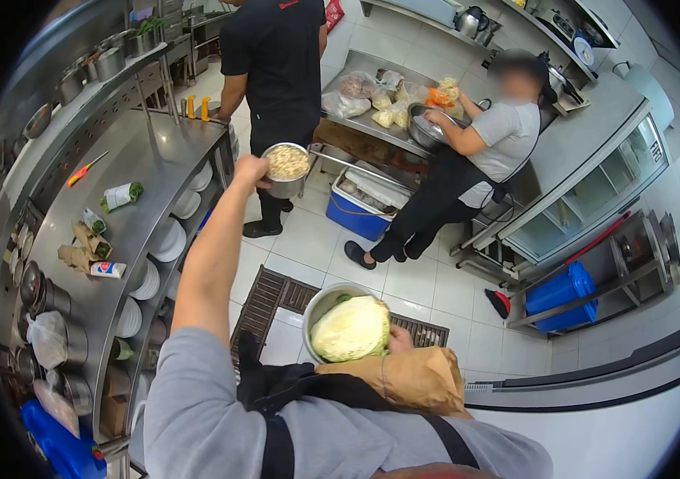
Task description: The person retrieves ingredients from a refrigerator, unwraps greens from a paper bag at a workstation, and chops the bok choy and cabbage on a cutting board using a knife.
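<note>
A long stainless-steel counter (172, 148) runs along the person's left. Close to the body lies a bulky brown paper parcel (416, 377), and just beyond it a round, pale metal bowl (313, 314) with a large, pale green, leafy cabbage (349, 328) in it. The right hand (400, 340) is at the cabbage's right side, just beyond the parcel. Farther out, the left hand (252, 171) grips the side of a small, round metal pot (286, 190) filled with small, pale, chopped pieces (287, 161).

The left arm reaches forward, nearly straight, with the hand curled against the pot's wall; the right is drawn in near the torso.

The parcel covers most of the right forearm, and the right fingers are largely hidden, so their grip cannot be told. The cabbage conceals much of the bowl's inside, and the chopped food is hard to identify.
</note>
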Tool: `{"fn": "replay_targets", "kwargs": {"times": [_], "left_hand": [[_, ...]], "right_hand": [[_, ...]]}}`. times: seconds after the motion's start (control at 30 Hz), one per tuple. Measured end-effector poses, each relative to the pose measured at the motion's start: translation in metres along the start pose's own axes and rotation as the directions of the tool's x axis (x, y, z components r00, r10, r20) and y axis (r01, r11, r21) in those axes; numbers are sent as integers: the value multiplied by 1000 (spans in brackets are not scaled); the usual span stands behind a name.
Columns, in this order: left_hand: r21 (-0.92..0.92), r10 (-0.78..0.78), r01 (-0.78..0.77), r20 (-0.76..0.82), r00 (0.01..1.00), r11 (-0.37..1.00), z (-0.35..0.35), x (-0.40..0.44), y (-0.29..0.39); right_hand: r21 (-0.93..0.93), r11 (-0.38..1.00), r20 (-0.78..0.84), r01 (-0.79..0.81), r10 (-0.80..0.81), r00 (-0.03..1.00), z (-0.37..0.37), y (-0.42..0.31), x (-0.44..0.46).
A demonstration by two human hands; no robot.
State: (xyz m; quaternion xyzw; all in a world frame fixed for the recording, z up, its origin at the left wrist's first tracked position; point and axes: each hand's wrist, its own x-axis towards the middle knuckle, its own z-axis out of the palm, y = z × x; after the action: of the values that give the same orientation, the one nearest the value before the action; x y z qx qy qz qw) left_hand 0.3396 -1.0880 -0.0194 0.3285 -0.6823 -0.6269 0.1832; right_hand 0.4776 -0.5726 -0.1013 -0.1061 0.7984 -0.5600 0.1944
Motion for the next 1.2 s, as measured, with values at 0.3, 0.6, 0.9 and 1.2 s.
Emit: {"fn": "replay_targets", "kwargs": {"times": [0.3, 0.6, 0.9, 1.2], "left_hand": [[-46, 14, -21, -152, 988, 999, -138, -167, -81], [88, -51, 97, -419, 907, 991, -274, -465, -146], [35, -228, 372, -734, 639, 928, -384, -758, -306], [-307, -365, 321, -920, 142, 896, -417, -996, -362]], "right_hand": [[-137, 990, 392, 41, 16, 920, 37, 14, -7], [5, 977, 648, 213, -165, 744, 151, -5, -111], [94, 996, 885, -12, -78, 459, 314, -8, -264], [24, 991, 991, 134, -41, 126, 454, -4, -369]]}}
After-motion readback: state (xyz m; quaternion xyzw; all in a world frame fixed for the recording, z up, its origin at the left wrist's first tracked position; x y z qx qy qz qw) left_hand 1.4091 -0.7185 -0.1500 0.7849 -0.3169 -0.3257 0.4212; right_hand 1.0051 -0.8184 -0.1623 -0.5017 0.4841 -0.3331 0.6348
